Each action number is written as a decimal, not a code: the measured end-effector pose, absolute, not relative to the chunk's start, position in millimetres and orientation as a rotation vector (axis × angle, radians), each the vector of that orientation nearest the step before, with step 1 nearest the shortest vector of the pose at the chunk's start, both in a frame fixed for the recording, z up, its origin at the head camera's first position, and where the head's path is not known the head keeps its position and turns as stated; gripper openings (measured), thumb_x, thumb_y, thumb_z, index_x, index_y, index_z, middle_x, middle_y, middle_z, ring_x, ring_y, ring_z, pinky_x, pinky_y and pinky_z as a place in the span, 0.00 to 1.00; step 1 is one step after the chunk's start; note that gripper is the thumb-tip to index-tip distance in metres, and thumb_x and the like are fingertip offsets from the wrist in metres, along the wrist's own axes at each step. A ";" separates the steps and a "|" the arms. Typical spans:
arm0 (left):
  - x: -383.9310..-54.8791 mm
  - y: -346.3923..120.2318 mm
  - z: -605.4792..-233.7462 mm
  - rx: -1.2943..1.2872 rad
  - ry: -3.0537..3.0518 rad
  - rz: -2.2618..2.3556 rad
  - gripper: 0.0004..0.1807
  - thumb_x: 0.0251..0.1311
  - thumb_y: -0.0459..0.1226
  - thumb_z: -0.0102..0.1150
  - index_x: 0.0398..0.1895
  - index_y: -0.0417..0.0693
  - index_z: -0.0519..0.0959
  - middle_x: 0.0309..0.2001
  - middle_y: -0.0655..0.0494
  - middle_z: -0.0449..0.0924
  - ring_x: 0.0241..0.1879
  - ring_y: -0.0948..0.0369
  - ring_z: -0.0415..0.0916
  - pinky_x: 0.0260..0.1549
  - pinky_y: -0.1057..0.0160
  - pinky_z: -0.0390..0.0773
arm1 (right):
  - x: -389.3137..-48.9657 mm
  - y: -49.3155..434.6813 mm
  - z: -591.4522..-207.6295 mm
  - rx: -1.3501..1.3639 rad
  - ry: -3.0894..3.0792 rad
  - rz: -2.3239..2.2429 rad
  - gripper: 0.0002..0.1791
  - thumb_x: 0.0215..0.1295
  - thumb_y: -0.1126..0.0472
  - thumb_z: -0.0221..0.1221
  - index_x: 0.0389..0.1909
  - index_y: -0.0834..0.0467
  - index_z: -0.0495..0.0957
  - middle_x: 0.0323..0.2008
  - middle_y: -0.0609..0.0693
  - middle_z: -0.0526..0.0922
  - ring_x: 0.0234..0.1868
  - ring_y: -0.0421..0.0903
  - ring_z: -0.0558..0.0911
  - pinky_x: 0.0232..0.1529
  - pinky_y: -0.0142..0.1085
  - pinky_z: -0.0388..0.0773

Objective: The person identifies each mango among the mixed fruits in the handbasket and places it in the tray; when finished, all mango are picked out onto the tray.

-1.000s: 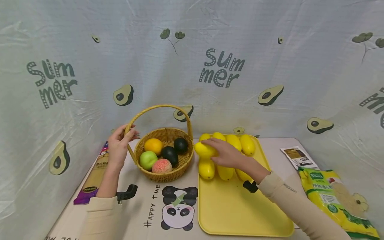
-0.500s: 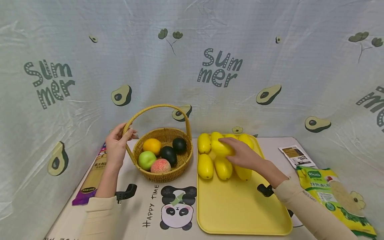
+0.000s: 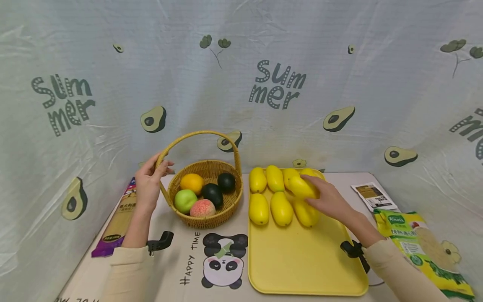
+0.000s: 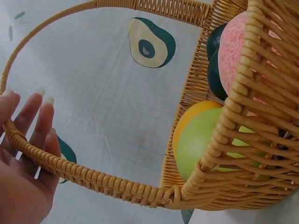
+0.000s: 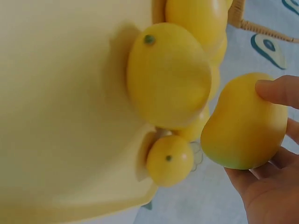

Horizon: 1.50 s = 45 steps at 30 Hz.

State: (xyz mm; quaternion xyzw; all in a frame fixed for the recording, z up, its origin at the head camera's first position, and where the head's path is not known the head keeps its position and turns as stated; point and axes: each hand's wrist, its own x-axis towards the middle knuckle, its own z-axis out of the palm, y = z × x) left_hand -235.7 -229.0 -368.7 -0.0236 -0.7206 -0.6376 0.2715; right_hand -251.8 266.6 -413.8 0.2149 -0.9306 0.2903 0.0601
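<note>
My left hand (image 3: 148,184) holds the left side of a wicker basket's arched handle (image 3: 200,133), thumb on one side and fingers on the other, as the left wrist view shows. Inside the basket (image 3: 211,222) lie an orange (image 3: 192,183), a green apple (image 3: 185,201), a peach (image 3: 203,208) and two dark avocado-like fruits (image 3: 212,195). Over the yellow tray (image 3: 302,264) my right hand (image 3: 332,201) grips a yellow mango (image 5: 247,121), greenish at one end. Several more mangoes (image 3: 281,209) lie in two rows at the tray's back, partly hidden by the held one.
Left of the basket lies a purple-ended pasta pack (image 3: 115,226). Beyond the tray's right edge are a small white-and-brown packet (image 3: 374,196) and a yellow-green bag (image 3: 419,247). A printed curtain (image 3: 203,92) hangs right behind the table.
My right hand has moved right across the mango rows with the mango, uncovering mangoes on the left. My left hand stays at the handle.
</note>
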 end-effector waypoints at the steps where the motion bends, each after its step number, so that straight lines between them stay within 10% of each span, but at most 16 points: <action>1: -235.7 -229.1 -369.3 -0.073 -1.936 -1.713 0.18 0.70 0.38 0.57 0.62 0.47 0.78 0.34 0.69 0.85 0.33 0.65 0.83 0.41 0.72 0.77 | -251.0 270.1 -415.2 0.630 -2.821 0.883 0.37 0.61 0.62 0.65 0.72 0.57 0.65 0.69 0.60 0.70 0.70 0.62 0.68 0.68 0.61 0.65; 45: -232.5 -229.5 -367.0 -0.075 -1.971 -1.717 0.18 0.70 0.41 0.57 0.60 0.48 0.80 0.35 0.65 0.85 0.34 0.65 0.83 0.41 0.73 0.77 | -214.2 300.3 -461.8 0.021 -2.971 0.844 0.43 0.72 0.39 0.52 0.71 0.71 0.60 0.62 0.73 0.72 0.58 0.67 0.76 0.58 0.59 0.75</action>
